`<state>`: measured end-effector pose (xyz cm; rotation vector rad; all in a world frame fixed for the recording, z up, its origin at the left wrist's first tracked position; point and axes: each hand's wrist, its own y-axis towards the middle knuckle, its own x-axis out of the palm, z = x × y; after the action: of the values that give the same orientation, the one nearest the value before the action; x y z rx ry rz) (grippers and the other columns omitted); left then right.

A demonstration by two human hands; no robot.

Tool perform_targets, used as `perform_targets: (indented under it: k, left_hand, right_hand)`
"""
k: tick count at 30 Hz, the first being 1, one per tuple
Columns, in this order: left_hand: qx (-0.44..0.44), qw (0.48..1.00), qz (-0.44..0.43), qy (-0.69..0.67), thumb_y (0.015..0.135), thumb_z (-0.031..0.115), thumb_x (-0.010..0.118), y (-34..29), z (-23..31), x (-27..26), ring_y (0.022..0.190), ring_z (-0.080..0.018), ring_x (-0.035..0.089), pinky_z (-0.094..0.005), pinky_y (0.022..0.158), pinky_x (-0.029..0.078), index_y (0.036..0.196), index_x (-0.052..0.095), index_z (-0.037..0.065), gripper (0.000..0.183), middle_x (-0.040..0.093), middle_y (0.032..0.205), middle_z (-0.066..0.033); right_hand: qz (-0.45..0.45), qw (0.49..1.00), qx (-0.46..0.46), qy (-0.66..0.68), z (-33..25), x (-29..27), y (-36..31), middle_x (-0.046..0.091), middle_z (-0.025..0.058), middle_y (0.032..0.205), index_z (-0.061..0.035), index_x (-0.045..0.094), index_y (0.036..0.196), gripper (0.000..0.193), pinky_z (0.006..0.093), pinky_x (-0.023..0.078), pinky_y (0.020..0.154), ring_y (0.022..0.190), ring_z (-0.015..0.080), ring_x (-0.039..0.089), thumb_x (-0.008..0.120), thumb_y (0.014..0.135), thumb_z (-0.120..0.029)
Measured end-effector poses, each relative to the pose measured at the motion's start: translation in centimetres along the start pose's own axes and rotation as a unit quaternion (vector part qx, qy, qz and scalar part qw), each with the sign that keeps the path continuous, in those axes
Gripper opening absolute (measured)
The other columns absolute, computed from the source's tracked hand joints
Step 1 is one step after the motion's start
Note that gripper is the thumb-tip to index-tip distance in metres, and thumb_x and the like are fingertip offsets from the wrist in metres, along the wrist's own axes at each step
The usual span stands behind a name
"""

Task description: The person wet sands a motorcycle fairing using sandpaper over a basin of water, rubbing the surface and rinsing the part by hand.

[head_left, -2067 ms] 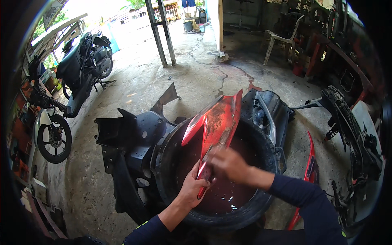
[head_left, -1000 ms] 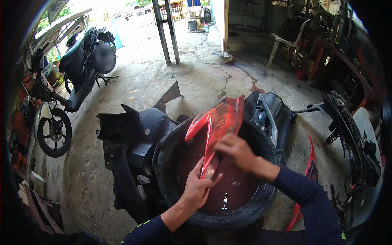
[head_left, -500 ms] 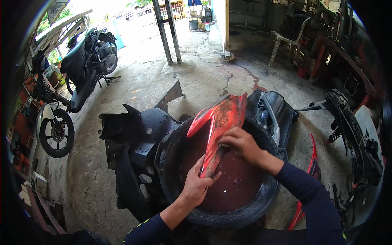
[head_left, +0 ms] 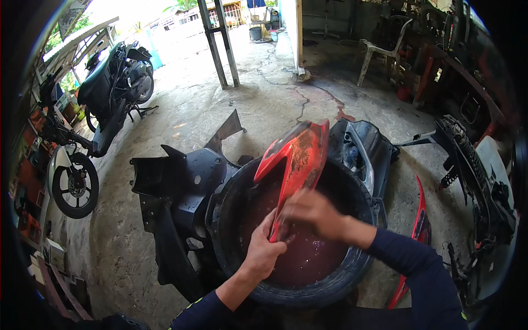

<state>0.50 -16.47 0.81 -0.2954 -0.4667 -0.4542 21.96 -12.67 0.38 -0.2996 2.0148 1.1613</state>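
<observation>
My left hand point(head_left: 263, 250) grips the narrow lower end of a red motorcycle fairing panel point(head_left: 303, 149). The panel stands slanted over a large black tub point(head_left: 234, 258), its wide forked end up, with brown dirt smeared on its face. My right hand point(head_left: 314, 216), blurred by motion, has its fingers curled against the panel's lower part, just above the left hand. What those fingers hold is hidden. Murky reddish water point(head_left: 300, 264) with a few bubbles lies in the tub, below both hands.
Black plastic motorcycle panels point(head_left: 187, 179) lie against the tub's left side, and a dark part with a grey bar point(head_left: 360, 154) behind it. Another red panel point(head_left: 421, 225) is on the concrete floor at right, near a motorcycle frame point(head_left: 467, 165). A motorcycle point(head_left: 110, 93) stands far left.
My right hand has slid down and slightly left along the panel, closer to my left hand. My left hand keeps its grip, and the panel has barely shifted.
</observation>
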Motion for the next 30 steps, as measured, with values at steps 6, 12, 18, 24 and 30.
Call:
perform_targets:
  k: [6,12,18,24,30]
  left_hand:
    - [-0.030,0.998,0.019,0.048,0.067,-0.022,0.050,-0.1,0.8,-0.6,0.132,-0.0162,0.052,-0.0379,0.108,0.049,0.154,0.036,0.002,0.091,0.050,0.144,-0.0043]
    - [0.006,1.000,-0.008,0.008,0.067,-0.022,0.050,0.4,1.5,-0.2,0.132,-0.0173,0.053,-0.0378,0.108,0.049,0.154,0.036,0.002,0.092,0.051,0.144,-0.0050]
    - [0.003,1.000,-0.007,0.018,0.066,-0.023,0.048,-0.1,1.6,0.0,0.130,-0.0164,0.055,-0.0380,0.106,0.051,0.155,0.036,0.003,0.093,0.053,0.142,-0.0042]
    - [0.002,0.998,-0.023,0.051,0.065,-0.026,0.045,0.4,0.8,-0.6,0.131,-0.0166,0.054,-0.0418,0.108,0.050,0.156,0.034,0.006,0.097,0.051,0.144,-0.0035]
    - [0.020,0.999,-0.021,0.034,0.067,-0.019,0.053,0.4,1.4,-0.9,0.125,-0.0127,0.055,-0.0286,0.105,0.047,0.153,0.039,-0.001,0.089,0.056,0.137,-0.0036]
  right_hand:
    - [0.029,0.999,-0.037,0.027,-4.0,0.9,1.4,0.068,0.0098,0.110,-0.0071,0.070,0.108,0.029,0.0450,0.051,0.092,0.104,0.0309,0.064,0.067,0.081,-0.017]
    - [0.026,0.999,0.032,-0.022,0.5,-0.4,1.3,0.067,0.0100,0.107,-0.0066,0.069,0.107,0.028,0.0437,0.050,0.093,0.108,0.0303,0.063,0.066,0.081,-0.016]
    - [0.012,0.996,0.075,-0.045,1.6,-1.5,1.6,0.068,0.0100,0.110,-0.0053,0.069,0.105,0.026,0.0450,0.050,0.094,0.108,0.0307,0.063,0.064,0.082,-0.015]
    - [0.007,0.999,-0.001,0.032,-3.9,0.9,1.6,0.067,0.0100,0.112,-0.0074,0.070,0.109,0.030,0.0450,0.049,0.098,0.111,0.0294,0.063,0.065,0.082,-0.019]
    - [0.028,1.000,0.000,0.008,-4.1,0.6,2.5,0.065,0.0109,0.110,-0.0080,0.070,0.111,0.034,0.0453,0.049,0.093,0.106,0.0320,0.062,0.068,0.078,-0.017]
